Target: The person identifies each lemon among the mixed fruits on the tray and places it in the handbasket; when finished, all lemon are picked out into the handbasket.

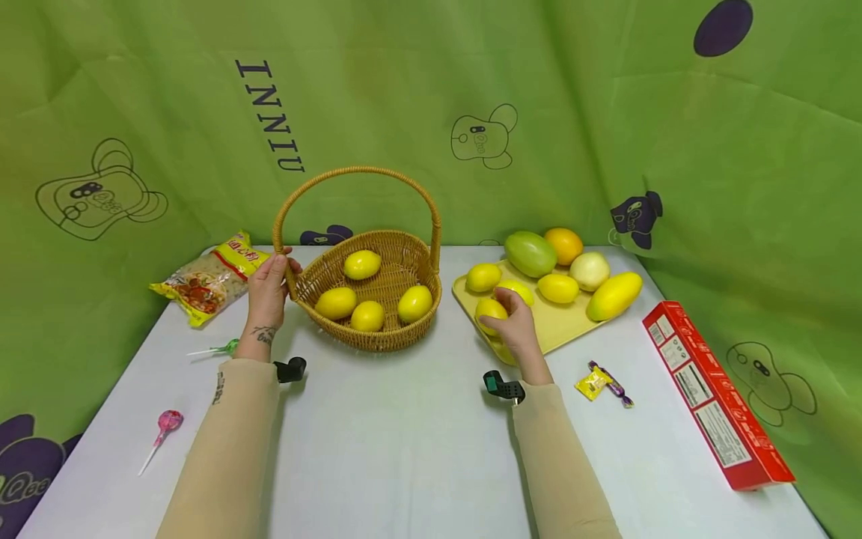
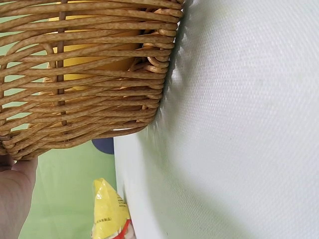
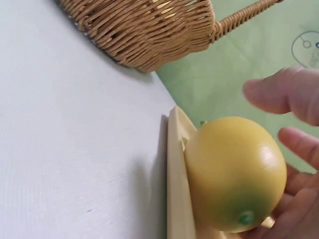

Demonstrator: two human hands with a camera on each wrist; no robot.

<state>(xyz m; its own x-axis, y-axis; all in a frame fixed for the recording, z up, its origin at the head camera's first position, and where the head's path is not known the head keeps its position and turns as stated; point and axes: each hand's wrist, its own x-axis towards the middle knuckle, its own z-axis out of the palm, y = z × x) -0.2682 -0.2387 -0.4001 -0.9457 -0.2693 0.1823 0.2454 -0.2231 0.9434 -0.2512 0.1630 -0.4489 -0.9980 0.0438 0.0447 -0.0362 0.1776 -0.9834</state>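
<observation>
A wicker basket (image 1: 377,338) with a tall arched handle stands on the white table and holds several yellow lemons (image 1: 362,264). My left hand (image 1: 272,273) grips its left rim where the handle starts; the left wrist view shows the woven basket wall (image 2: 84,74) close up, with that hand (image 2: 15,191) below it. My right hand (image 1: 503,314) curls round a lemon (image 1: 490,308) at the front-left corner of a yellow tray (image 1: 562,331). In the right wrist view the lemon (image 3: 234,174) rests on the tray edge (image 3: 177,189), fingers (image 3: 299,144) under it and the thumb just above.
The tray also carries more lemons, a green mango (image 1: 530,253), an orange (image 1: 564,243), a pale round fruit and a yellow mango (image 1: 614,295). A snack bag (image 1: 209,278) and two lollipops (image 1: 164,423) lie at the left. Wrapped candies (image 1: 595,382) and a red box (image 1: 717,393) lie at the right.
</observation>
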